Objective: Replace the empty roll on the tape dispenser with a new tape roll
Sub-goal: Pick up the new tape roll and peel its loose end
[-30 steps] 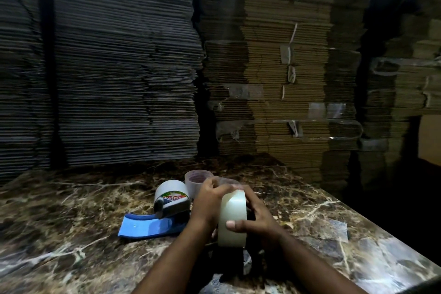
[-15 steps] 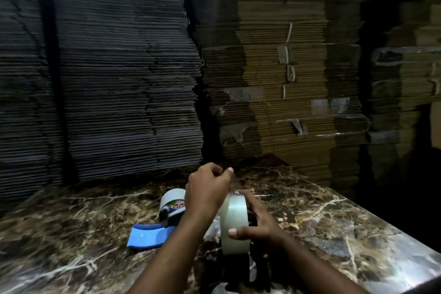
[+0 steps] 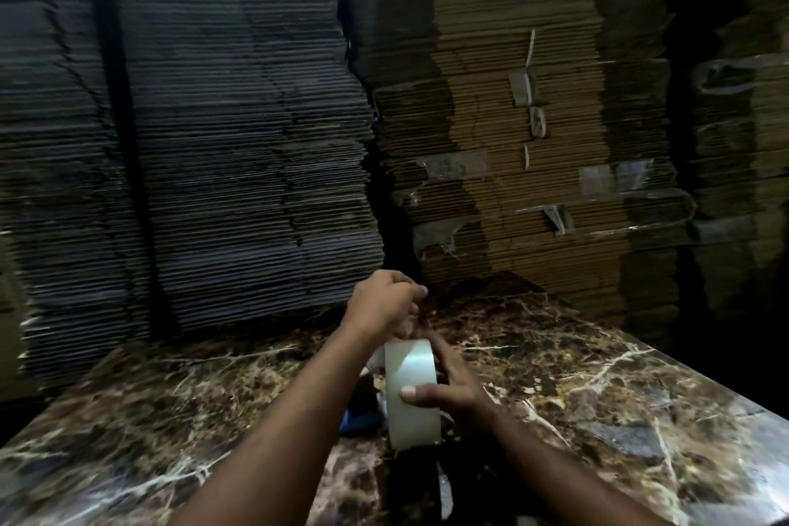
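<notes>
A new roll of clear tape (image 3: 412,391) stands on edge over the marble table (image 3: 597,389). My right hand (image 3: 452,389) grips it, thumb across its outer face. My left hand (image 3: 386,303) is raised above and behind the roll, fingers pinched together on what looks like the free end of the tape; the strip itself is barely visible. A sliver of the blue tape dispenser (image 3: 358,419) shows behind my left forearm; the rest of it and the empty core are hidden.
Tall stacks of flattened cardboard (image 3: 239,141) rise behind the table, darker ones at left and brown strapped ones (image 3: 512,141) at right. The table's right edge drops into darkness.
My left hand has lifted from the roll, up and away, pinched shut. The view has swung so the dispenser and the small core are now hidden behind my left arm.
</notes>
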Available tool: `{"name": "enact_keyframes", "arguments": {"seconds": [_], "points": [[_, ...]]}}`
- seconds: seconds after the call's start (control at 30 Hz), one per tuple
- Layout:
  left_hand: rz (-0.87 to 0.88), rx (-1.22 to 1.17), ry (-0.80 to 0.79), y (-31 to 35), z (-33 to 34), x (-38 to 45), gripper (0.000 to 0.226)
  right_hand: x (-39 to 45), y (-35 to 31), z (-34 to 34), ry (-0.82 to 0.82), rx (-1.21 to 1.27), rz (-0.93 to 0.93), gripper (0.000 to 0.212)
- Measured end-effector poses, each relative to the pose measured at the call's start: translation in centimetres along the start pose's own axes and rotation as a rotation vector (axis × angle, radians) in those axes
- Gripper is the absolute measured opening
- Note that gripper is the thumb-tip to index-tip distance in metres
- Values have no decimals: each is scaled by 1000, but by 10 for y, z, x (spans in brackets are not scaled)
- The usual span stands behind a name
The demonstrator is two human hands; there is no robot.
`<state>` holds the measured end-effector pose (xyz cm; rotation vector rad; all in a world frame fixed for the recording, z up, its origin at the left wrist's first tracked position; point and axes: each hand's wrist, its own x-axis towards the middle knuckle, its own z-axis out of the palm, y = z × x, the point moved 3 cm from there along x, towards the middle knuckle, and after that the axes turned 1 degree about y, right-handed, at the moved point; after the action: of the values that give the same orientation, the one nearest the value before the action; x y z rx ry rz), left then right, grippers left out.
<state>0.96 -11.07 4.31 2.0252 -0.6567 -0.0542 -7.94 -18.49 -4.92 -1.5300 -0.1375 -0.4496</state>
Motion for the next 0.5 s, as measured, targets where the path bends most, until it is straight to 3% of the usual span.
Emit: {"name": "enact_keyframes", "arguments": {"seconds": [0.1, 0.17, 0.3, 0.4, 0.5], "points": [[95, 232, 87, -3, -11, 6, 34, 7, 4, 10, 24, 165, -6, 67], [161, 189, 153, 2, -17, 7, 32, 10, 8, 16, 50, 266, 3, 65], [150, -57, 119, 12, -25, 13, 25, 13, 8, 21, 141, 361, 27, 72], [156, 25, 133, 2, -31, 13, 15, 17, 12, 20, 233, 368, 90, 77], [115, 208, 123, -16, -38, 8, 22, 19, 21, 25, 264, 589, 244, 66]]}}
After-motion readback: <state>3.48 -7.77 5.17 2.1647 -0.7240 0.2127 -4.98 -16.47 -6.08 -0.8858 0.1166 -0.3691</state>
